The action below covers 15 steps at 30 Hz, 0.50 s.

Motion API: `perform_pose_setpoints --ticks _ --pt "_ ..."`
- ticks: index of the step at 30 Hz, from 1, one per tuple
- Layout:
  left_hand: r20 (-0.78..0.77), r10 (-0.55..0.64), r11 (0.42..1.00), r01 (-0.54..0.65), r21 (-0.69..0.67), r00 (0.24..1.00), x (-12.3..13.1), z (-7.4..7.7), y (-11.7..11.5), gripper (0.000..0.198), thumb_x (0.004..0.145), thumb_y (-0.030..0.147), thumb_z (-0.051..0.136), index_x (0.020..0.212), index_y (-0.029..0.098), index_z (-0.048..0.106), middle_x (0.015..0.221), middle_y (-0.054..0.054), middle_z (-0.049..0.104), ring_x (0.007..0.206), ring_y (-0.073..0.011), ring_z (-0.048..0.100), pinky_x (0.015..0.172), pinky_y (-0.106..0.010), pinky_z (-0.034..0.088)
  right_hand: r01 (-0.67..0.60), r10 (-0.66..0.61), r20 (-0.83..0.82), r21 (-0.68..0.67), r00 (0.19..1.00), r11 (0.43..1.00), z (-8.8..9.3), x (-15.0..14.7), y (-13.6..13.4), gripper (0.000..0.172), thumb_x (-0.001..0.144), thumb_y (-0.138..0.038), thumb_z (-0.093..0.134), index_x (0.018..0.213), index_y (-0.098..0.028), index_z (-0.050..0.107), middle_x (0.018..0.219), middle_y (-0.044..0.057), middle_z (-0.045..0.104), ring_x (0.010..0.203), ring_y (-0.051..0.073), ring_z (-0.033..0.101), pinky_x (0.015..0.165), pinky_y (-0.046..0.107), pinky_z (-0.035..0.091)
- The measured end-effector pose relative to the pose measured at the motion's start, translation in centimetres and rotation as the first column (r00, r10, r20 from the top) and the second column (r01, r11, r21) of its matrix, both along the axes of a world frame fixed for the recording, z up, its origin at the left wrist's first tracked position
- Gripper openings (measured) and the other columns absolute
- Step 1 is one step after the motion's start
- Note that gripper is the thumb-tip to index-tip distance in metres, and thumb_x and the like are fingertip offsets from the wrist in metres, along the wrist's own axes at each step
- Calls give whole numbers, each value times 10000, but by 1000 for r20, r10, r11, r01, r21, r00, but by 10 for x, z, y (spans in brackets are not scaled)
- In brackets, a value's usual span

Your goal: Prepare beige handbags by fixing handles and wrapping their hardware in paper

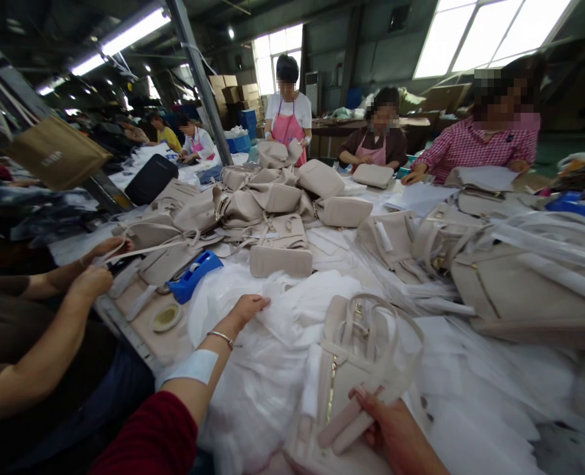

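Observation:
A beige handbag with looped handles and a gold zipper lies at the lower centre right. My right hand is closed round a beige strap part over the bag's lower half. To the left, my left hand, with a bracelet at the wrist, has its fingers pressed together on the edge of a white translucent sheet. The pile of thin sheets spreads beneath and beside that hand.
Beige bags are heaped mid-table, with more at the right. A blue tape dispenser and a round dish lie left. A neighbour's hands hold a strap at the left edge. Several people work across the table.

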<state>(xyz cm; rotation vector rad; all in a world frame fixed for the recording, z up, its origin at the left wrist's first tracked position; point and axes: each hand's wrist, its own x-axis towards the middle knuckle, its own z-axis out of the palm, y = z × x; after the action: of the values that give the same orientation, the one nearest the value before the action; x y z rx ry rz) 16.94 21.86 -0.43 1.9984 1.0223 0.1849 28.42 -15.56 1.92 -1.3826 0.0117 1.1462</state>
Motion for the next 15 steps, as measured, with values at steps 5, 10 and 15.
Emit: perform_pose_setpoints --ticks 5,10,15 --pt "59 58 998 -60 26 997 1 9 1 410 757 494 570 832 129 742 706 -41 693 680 -164 593 647 -267 449 -4 4 23 -7 1000 1000 -6 -1 0 525 688 -625 722 836 -126 655 517 -36 466 430 77 385 394 202 277" --pt "46 108 973 -115 202 993 7 26 0 284 748 421 604 730 153 695 683 -16 669 693 -168 595 667 -268 446 -12 12 20 -16 1000 1000 -8 -1 -1 512 706 -624 710 847 -135 658 505 -44 451 429 77 375 395 203 288" --pt "24 78 879 -80 471 997 22 51 -9 188 795 341 588 686 188 593 763 -47 637 826 -212 583 783 -315 443 21 -22 58 7 998 1000 -1 1 -2 509 693 -625 719 810 -132 673 528 -29 480 443 79 397 399 200 293"
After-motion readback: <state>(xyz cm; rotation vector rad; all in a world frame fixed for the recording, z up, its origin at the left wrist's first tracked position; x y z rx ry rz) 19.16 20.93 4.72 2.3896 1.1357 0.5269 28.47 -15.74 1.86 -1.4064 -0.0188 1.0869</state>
